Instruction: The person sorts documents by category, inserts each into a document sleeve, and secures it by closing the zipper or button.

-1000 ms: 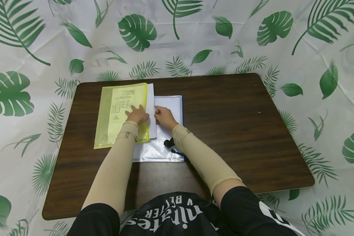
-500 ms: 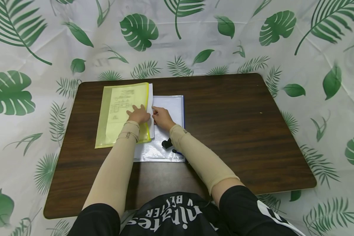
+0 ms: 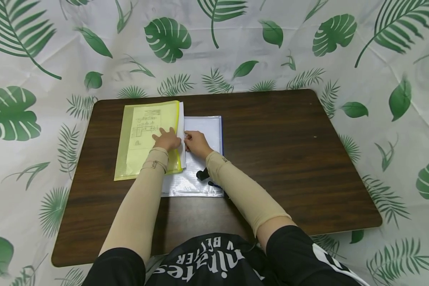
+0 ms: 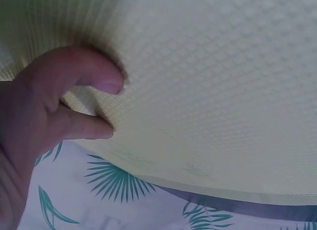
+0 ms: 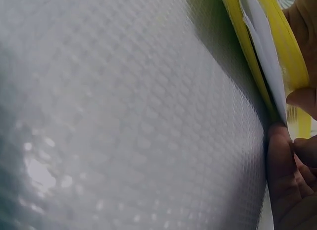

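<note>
A yellow zip file folder [image 3: 128, 119] lies on the table with printed sheets inside. White paper [image 3: 183, 159] sticks out of its right side. My left hand [image 3: 167, 140] rests on the folder with fingers spread; the left wrist view shows its thumb and a finger against the textured cover [image 4: 208, 116]. At the opening, my right hand [image 3: 198, 143] pinches the paper's edge between thumb and fingers. In the right wrist view the paper [image 5: 267, 52] sits between the folder's yellow edges. Beneath lies a clear file folder [image 3: 186, 184] with a blue edge, partly covered.
A small black object [image 3: 201, 174] and a dark zip pull [image 3: 214, 184] lie on the clear folder near my right forearm. The brown wooden table [image 3: 289, 159] extends to the right. A leaf-printed sheet [image 3: 236, 51] hangs behind it.
The white paper has slid left, farther into the yellow folder, so a narrower strip shows. My right hand has shifted slightly left with it. The left hand stays in place on the cover.
</note>
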`<state>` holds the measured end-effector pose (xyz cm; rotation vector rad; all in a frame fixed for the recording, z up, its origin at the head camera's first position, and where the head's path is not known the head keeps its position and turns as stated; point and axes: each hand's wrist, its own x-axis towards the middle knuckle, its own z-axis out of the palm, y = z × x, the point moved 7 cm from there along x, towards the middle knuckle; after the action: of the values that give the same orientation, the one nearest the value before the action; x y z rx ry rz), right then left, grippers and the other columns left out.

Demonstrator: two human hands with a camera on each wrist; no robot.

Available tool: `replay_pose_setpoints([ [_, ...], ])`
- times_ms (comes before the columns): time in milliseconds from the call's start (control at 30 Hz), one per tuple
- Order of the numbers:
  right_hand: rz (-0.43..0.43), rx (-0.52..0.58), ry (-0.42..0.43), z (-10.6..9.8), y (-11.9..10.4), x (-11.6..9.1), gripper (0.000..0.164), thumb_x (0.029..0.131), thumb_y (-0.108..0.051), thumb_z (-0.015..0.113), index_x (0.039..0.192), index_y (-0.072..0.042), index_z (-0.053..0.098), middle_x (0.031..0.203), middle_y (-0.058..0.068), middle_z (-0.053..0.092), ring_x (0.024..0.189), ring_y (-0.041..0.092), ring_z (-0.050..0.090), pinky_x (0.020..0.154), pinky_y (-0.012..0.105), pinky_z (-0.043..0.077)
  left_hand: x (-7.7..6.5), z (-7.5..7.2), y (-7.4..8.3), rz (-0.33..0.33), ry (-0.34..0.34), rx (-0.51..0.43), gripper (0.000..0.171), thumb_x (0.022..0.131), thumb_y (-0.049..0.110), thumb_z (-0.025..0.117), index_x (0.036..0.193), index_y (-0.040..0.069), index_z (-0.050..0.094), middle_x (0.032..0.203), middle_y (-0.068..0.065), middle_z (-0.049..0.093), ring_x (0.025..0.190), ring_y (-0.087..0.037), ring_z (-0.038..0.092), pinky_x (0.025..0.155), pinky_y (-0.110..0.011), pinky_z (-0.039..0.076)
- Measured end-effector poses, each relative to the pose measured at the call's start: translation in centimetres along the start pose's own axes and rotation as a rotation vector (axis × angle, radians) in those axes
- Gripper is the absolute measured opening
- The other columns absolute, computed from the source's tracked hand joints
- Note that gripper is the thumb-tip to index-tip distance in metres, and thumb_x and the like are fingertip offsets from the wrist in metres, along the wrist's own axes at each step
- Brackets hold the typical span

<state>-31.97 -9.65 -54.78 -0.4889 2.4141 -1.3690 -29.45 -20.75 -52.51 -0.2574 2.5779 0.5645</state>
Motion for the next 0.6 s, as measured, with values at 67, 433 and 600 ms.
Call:
replay_pose_setpoints([
  [67, 0.001, -0.015, -0.001, 0.08, 0.1, 0.09, 0.044, 0.095, 0.0, 0.054, 0.139, 0.002, 0.049, 0.099, 0.015, 0.066, 0.055, 0.007, 0.057, 0.055, 0.02, 0.052, 0.05, 0.03, -0.01, 0.005, 0.002, 0.006, 0.07, 0.098, 0.032, 0.033, 0.153, -0.003, 0.007, 0.152, -0.039, -0.004, 0.135, -0.065, 0.0, 0.111, -0.068, 0.002],
  [433, -0.03, -0.093, -0.014, 0.43, -0.1, 0.37, 0.046, 0.095, 0.002, 0.054, 0.14, 0.0, 0.048, 0.092, 0.012, 0.064, 0.053, 0.007, 0.055, 0.055, 0.02, 0.051, 0.56, 0.62, 0.06, 0.007, 0.012, 0.029, 0.069, 0.099, 0.032, 0.032, 0.153, -0.003, 0.006, 0.152, -0.04, -0.004, 0.137, -0.061, -0.002, 0.111, -0.068, 0.0],
  [600, -0.048, -0.117, -0.02, 0.64, -0.81, 0.51, 0.045, 0.094, 0.001, 0.053, 0.139, -0.002, 0.05, 0.098, 0.012, 0.067, 0.06, 0.009, 0.058, 0.059, 0.019, 0.05, 0.53, 0.51, 0.47, 0.026, 0.015, 0.042, 0.067, 0.101, 0.033, 0.027, 0.152, -0.005, 0.005, 0.151, -0.041, -0.003, 0.141, -0.055, -0.003, 0.111, -0.068, -0.001],
])
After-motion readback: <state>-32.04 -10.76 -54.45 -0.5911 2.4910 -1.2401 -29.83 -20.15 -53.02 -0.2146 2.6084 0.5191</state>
